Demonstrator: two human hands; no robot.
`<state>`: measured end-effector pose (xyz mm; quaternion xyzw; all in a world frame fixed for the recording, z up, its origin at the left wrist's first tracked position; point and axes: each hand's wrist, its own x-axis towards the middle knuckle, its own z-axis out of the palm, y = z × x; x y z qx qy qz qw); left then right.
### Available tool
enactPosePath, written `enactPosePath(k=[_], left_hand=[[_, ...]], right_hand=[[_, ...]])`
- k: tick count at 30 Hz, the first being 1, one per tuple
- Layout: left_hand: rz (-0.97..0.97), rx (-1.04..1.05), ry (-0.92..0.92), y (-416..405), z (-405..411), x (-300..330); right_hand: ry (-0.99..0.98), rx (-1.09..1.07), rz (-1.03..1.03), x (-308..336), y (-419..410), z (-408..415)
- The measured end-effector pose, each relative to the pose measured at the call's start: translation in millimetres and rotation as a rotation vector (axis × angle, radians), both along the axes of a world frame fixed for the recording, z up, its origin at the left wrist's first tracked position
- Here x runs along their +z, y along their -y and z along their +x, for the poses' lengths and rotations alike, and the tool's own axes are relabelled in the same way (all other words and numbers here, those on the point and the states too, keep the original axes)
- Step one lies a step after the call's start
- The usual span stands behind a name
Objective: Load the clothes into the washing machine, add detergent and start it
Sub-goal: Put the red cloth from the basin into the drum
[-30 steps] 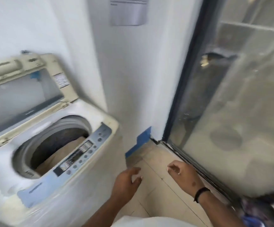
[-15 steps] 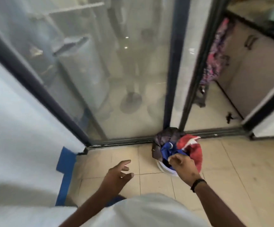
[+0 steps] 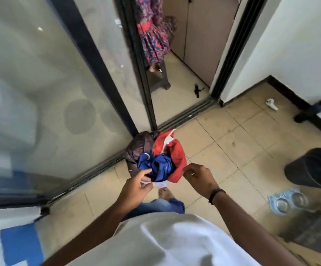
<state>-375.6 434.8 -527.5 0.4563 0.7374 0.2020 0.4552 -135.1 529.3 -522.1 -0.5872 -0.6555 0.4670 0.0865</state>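
Observation:
A white laundry bucket (image 3: 161,184) stands on the tiled floor against the sliding door track. It is heaped with a dark brown garment (image 3: 141,145), a blue garment (image 3: 156,166) and a red garment (image 3: 175,152). My left hand (image 3: 136,184) clasps the bucket's near left rim, thumb resting by the blue cloth. My right hand (image 3: 199,175) is curled at the right side, where the red garment hangs over the rim. The washing machine is out of view.
A glass sliding door (image 3: 46,83) runs along the left, its track (image 3: 186,114) crossing the floor. A black bin (image 3: 313,167) and a blue double pet bowl (image 3: 287,202) are at the right. A patterned garment (image 3: 155,35) hangs beyond the doorway. My bare foot (image 3: 164,192) is just behind the bucket.
My view swung from the washing machine to the floor bucket. My left hand came onto the bucket's rim, and my right hand shifted from the blue cloth to the right side.

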Motion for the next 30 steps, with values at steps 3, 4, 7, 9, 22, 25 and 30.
enactPosePath(k=[3,4,7,9,22,25,30], left_hand=[[-0.062,-0.07,0.033,-43.8,9.2,-17.9],[-0.093,-0.091,0.045,-56.6,11.2,-24.6],[-0.148,-0.092,0.038,-82.6,21.0,-39.5],[-0.191,-0.091,0.058,-97.8,31.1,-49.6],[-0.388,0.253,0.083,-199.5,67.8,-226.8],[-0.45,0.295,0.032,-216.9,70.7,-291.2],[-0.574,0.22,-0.02,-229.7,57.5,-376.5]], right_hand=[[0.068,0.037,-0.068,-9.3,-28.2,0.8],[0.093,0.056,-0.103,-13.1,-37.3,1.2],[0.16,0.128,-0.164,-22.4,-61.9,1.1],[0.162,0.142,-0.193,-36.6,-83.3,-1.0],[0.277,0.195,-0.477,-276.8,-170.7,-13.7],[0.334,0.078,-0.508,-369.5,-191.1,-6.2],[0.476,0.236,-0.654,-462.4,-217.0,-6.0]])
